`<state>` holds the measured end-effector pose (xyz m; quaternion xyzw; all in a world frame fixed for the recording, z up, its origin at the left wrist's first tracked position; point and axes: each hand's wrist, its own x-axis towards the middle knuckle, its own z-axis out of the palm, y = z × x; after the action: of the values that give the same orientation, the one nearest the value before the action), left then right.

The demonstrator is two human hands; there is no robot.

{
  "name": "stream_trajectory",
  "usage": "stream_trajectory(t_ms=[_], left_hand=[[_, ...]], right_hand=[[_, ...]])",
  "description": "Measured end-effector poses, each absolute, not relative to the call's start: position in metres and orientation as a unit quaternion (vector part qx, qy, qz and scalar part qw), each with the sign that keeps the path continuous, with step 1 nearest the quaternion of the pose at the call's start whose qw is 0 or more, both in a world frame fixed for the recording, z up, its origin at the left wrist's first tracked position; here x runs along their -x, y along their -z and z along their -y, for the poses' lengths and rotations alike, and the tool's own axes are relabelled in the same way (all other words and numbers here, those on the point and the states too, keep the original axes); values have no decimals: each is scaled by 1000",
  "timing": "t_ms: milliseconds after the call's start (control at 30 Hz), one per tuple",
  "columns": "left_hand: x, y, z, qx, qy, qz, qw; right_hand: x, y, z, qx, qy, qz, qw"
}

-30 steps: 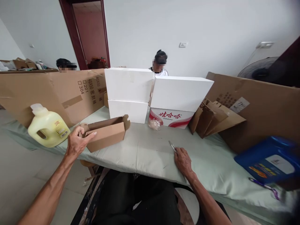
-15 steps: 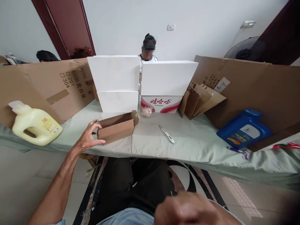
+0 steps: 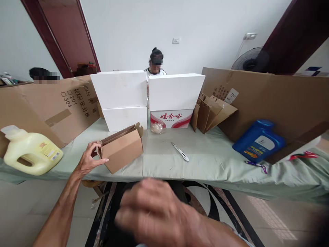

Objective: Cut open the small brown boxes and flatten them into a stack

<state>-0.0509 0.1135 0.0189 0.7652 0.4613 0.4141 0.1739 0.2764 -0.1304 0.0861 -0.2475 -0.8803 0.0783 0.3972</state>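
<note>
The carton (image 3: 124, 151) stands formed, end flap (image 3: 139, 129) unclosed, grasped by the left hand (image 3: 88, 160); right hand (image 3: 154, 212) blurred, grip indeterminable.

Three white boxes (image 3: 120, 90), one red-and-white box (image 3: 174, 118), one hand-held brown cardboard box (image 3: 122, 151), one white cutter (image 3: 180, 152) and two plastic bottles (image 3: 38, 154), yellow and blue.

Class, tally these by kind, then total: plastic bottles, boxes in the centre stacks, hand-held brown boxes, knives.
Pale yellow plastic bottle and blue plastic bottle: 2
Plain white boxes and red-printed white box: 4
Open brown cardboard box in left hand: 1
Slim white knife: 1
Total: 8
</note>
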Motion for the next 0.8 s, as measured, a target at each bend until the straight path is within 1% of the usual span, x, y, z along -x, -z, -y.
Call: stream_trajectory(t_ms=[100,167,233,400,500,667,733,800], left_hand=[[52,-28,-100,-760,-420,-456,194],[50,-33,-93,-763,-419,-448,204],[45,-34,-87,-769,-411,-443,208],[33,-25,-82,-789,-388,-419,227],[31,-17,-81,-803,-369,-400,244],[28,-8,-79,-801,-359,-403,258],[24,-11,-77,-791,-368,-407,269],[21,-18,-76,-781,-376,-410,284]], right_hand=[[-307,-69,49,385,-57,813,432],[-328,-54,8,421,-55,787,448],[-343,-39,-16,443,-57,781,436],[-355,-13,-33,446,-77,794,405],[-358,-8,-37,466,-88,791,385],[-365,-6,-47,502,-111,793,326],[-366,-6,-54,502,-140,787,328],[-367,-6,-60,484,-179,781,352]])
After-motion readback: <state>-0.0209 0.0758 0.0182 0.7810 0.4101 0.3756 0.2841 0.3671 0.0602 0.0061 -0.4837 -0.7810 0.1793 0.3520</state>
